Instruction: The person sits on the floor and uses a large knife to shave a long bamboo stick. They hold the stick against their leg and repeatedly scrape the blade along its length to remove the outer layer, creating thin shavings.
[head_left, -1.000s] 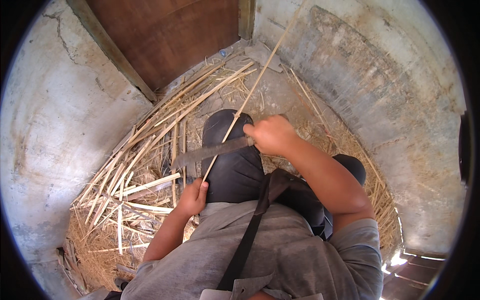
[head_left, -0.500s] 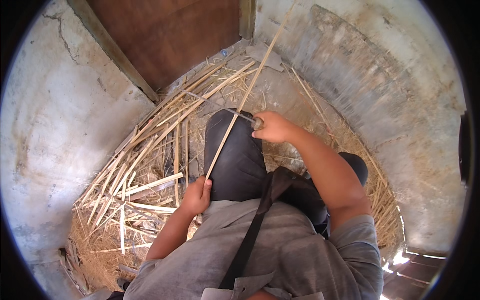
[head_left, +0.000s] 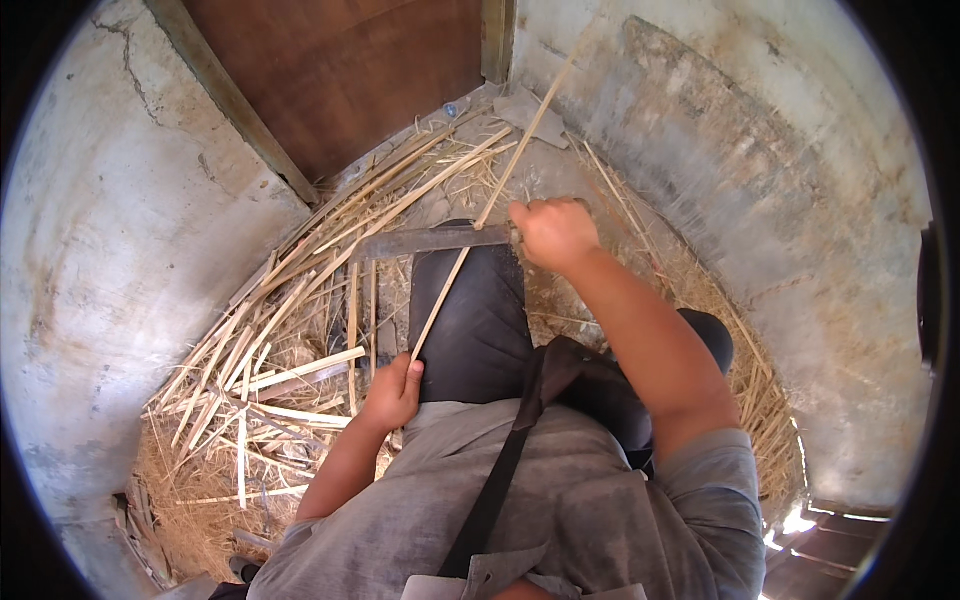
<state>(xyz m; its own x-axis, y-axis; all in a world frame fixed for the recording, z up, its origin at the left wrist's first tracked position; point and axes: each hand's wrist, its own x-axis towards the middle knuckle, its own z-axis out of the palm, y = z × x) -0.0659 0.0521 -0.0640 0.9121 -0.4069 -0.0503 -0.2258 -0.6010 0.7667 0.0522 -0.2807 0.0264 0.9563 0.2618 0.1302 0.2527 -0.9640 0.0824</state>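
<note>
A long, thin bamboo strip (head_left: pixel 440 302) slants up and away over my dark-trousered leg (head_left: pixel 480 330), its far part rising towards the wall. Closed around its near end, my left hand (head_left: pixel 393 393) rests beside the thigh with the thumb along the strip. My right hand (head_left: pixel 556 234) grips the handle of a long knife (head_left: pixel 415 241). The broad blade points left, its flat side showing, and crosses over the strip above the knee. The handle is mostly hidden by the fingers.
Split bamboo strips (head_left: pixel 300 285) lie heaped on the floor to the left, among straw-like shavings (head_left: pixel 200 530). More shavings lie at the right. Stained walls (head_left: pixel 740 150) curve in on both sides, and a brown door (head_left: pixel 340 80) stands ahead.
The knife has turned from nearly edge-on to showing its broad flat side. My right hand has rolled over and shifted slightly right and away. My left hand stays in place on the strip.
</note>
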